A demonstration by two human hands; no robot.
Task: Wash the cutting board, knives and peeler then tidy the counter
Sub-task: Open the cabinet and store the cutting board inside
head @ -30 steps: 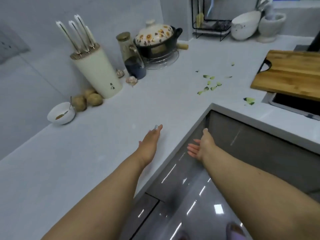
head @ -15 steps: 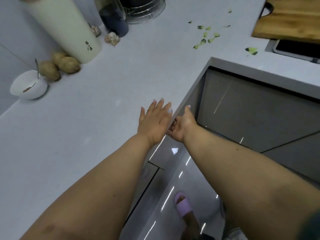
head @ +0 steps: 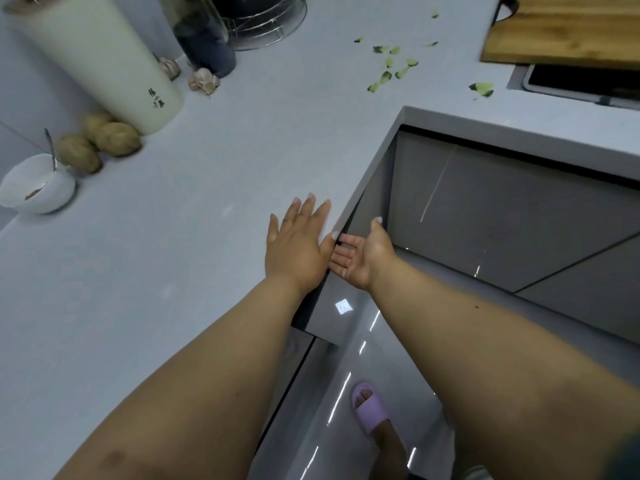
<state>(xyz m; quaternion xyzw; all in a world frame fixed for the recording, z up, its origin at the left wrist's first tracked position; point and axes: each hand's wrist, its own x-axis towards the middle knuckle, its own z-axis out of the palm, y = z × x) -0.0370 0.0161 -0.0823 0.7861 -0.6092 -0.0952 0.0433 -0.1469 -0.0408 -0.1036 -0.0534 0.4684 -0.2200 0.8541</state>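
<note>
Nearest, the left hand (head: 294,247) lies flat, palm down, on the pale worktop (head: 173,271) right at its edge, fingers straight and holding nothing; just beside it the right hand (head: 360,252) waits below the lip, palm up and slightly cupped, its grip wide and empty too. It looks like a sweep of crumbs off the edge into the waiting palm; the risk, as I judge it, is that the cupped hand sits too low or too far out, so that bits slip past it onto the glossy floor by the purple slipper (head: 369,407). Further off, green vegetable scraps (head: 391,69) are scattered well apart from both hands; one short sweep here would leave them, and a long careless one could push them toward the gap by the sink rim (head: 561,88). At the far right the wooden cutting board (head: 568,32) overhangs the sink; a knock could tip it in. On the far left stand a white bowl with a spoon (head: 36,183), potatoes (head: 98,143), a cream knife block (head: 104,60) and garlic bulbs (head: 204,81); no knives or peeler are plainly visible.
</note>
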